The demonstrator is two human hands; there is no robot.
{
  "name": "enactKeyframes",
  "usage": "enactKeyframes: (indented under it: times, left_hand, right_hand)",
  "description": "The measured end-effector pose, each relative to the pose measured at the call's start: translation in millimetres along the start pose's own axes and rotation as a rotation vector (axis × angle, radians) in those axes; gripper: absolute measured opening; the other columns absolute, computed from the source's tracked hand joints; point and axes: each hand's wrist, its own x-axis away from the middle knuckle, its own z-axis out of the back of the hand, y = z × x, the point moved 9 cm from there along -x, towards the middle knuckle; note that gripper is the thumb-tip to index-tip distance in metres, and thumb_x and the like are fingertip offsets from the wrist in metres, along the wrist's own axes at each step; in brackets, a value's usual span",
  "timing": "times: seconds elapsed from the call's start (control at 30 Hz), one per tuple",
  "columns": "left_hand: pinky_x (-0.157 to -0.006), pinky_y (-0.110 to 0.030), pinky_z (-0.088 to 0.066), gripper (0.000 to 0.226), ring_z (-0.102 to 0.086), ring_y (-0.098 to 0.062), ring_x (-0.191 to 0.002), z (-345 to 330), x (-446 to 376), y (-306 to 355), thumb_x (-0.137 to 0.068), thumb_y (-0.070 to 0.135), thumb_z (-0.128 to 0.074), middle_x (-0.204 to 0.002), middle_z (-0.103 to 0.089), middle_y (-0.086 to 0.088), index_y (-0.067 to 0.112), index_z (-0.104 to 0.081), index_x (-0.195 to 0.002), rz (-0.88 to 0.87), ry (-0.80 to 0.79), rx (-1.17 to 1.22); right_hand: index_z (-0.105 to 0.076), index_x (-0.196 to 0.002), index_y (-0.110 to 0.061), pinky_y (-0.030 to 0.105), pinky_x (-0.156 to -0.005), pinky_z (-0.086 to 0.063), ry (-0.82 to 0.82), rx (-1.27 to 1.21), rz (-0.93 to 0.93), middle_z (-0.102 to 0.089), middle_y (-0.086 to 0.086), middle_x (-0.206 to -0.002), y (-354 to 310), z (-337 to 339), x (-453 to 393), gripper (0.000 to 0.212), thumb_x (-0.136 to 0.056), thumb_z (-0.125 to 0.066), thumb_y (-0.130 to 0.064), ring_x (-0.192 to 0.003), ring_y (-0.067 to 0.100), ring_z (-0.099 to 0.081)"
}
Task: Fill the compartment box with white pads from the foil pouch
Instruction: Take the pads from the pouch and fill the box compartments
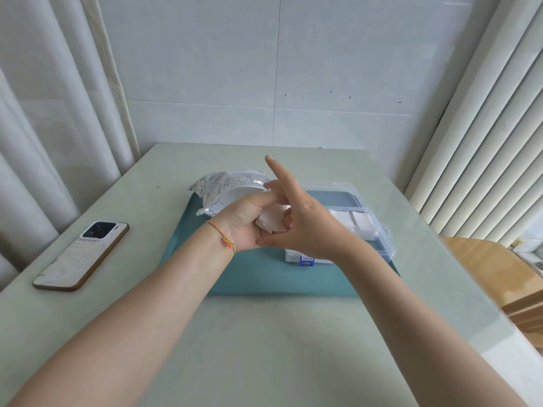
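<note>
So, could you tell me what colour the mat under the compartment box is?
Teal mat, seen clearly in the head view.

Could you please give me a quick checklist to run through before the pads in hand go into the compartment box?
1. Pads in hand: ok. The left hand holds a white pad bundle, and the right hand pinches it.
2. Single pad separated: cannot tell; the hands cover the bundle.
3. Compartment box open: ok, lid up.
4. Free compartment: ok; the far compartment looks empty, while the middle one holds white pads.
5. Foil pouch within reach: ok, on the teal mat beside the box.
6. Phone out of the way: ok, well left of the mat.
</note>
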Motion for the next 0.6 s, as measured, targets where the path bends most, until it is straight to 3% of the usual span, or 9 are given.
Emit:
enactKeyframes:
  times: [0.1,0.17,0.23,0.3,0.4,0.47,0.53,0.6]
  left_hand:
    - [-0.062,-0.025,-0.050,0.025,-0.054,-0.013,-0.076,-2.2,-1.1,-3.0,-0.066,0.018,-0.076,-0.080,-0.057,0.003,0.024,-0.065,-0.088,0.032,-0.014,0.076]
    - [-0.059,-0.025,-0.050,0.027,-0.054,-0.014,-0.073,-1.7,-0.9,-4.6,-0.072,0.018,-0.070,-0.079,-0.057,0.002,0.023,-0.062,-0.097,0.038,-0.012,0.151]
    - [-0.056,-0.024,-0.049,0.023,-0.054,-0.015,-0.068,3.1,-3.0,-5.8,-0.076,0.020,-0.065,-0.076,-0.056,0.000,0.021,-0.060,-0.099,0.027,0.013,0.172]
    - [-0.054,-0.023,-0.046,0.010,-0.052,-0.014,-0.061,9.0,-2.9,-8.2,-0.079,0.020,-0.062,-0.072,-0.052,0.000,0.018,-0.059,-0.088,0.035,0.062,0.181]
    - [-0.053,-0.021,-0.046,0.008,-0.051,-0.010,-0.059,13.2,1.2,-12.0,-0.079,0.018,-0.064,-0.069,-0.050,0.005,0.019,-0.063,-0.071,0.054,0.091,0.201]
    - [-0.056,-0.020,-0.048,0.008,-0.054,-0.007,-0.062,17.1,3.9,-10.5,-0.076,0.015,-0.067,-0.071,-0.055,0.008,0.021,-0.069,-0.070,0.039,0.081,0.218]
    - [-0.060,-0.018,-0.050,0.011,-0.056,-0.006,-0.067,20.9,5.3,-7.0,-0.075,0.012,-0.069,-0.074,-0.060,0.008,0.023,-0.074,-0.076,0.003,0.066,0.214]
    - [-0.061,-0.017,-0.045,0.010,-0.053,-0.006,-0.065,24.8,5.5,-5.4,-0.075,0.012,-0.069,-0.073,-0.056,0.007,0.022,-0.071,-0.075,-0.020,0.061,0.176]
  right_hand:
    - [-0.006,-0.153,-0.043,0.031,-0.075,-0.049,0.004,-0.014,-0.044,-0.055,-0.008,-0.102,3.4,0.1,-0.1,0.116,-0.069,-0.081,-0.014,-0.076,0.020,-0.055]
    - [-0.007,-0.152,-0.046,0.025,-0.071,-0.046,-0.002,-0.022,-0.054,-0.053,-0.008,-0.105,3.2,0.5,0.3,0.116,-0.069,-0.082,-0.014,-0.073,0.011,-0.054]
    - [-0.005,-0.152,-0.048,0.025,-0.079,-0.047,-0.027,-0.033,-0.050,-0.049,-0.009,-0.123,1.7,-2.6,-0.2,0.120,-0.067,-0.086,-0.020,-0.093,0.009,-0.056]
    - [-0.002,-0.151,-0.049,0.029,-0.086,-0.050,-0.052,-0.043,-0.078,-0.047,-0.007,-0.130,3.4,-8.7,-1.0,0.123,-0.067,-0.088,-0.024,-0.109,0.018,-0.053]
    - [-0.002,-0.152,-0.048,0.026,-0.074,-0.049,-0.049,-0.053,-0.126,-0.056,0.007,-0.106,4.2,-12.0,-4.4,0.118,-0.071,-0.083,-0.017,-0.084,0.020,-0.055]
    - [-0.004,-0.153,-0.043,0.027,-0.067,-0.048,-0.044,-0.074,-0.126,-0.054,0.013,-0.093,2.7,-12.7,-6.6,0.115,-0.074,-0.081,-0.012,-0.064,0.015,-0.048]
    - [-0.004,-0.154,-0.040,0.027,-0.074,-0.050,-0.044,-0.091,-0.121,-0.055,0.003,-0.100,2.5,-14.8,-9.0,0.117,-0.072,-0.084,-0.014,-0.067,0.017,-0.052]
    - [-0.004,-0.154,-0.040,0.028,-0.084,-0.050,-0.062,-0.082,-0.110,-0.055,-0.001,-0.115,2.1,-20.2,-12.0,0.122,-0.068,-0.087,-0.019,-0.085,0.021,-0.058]
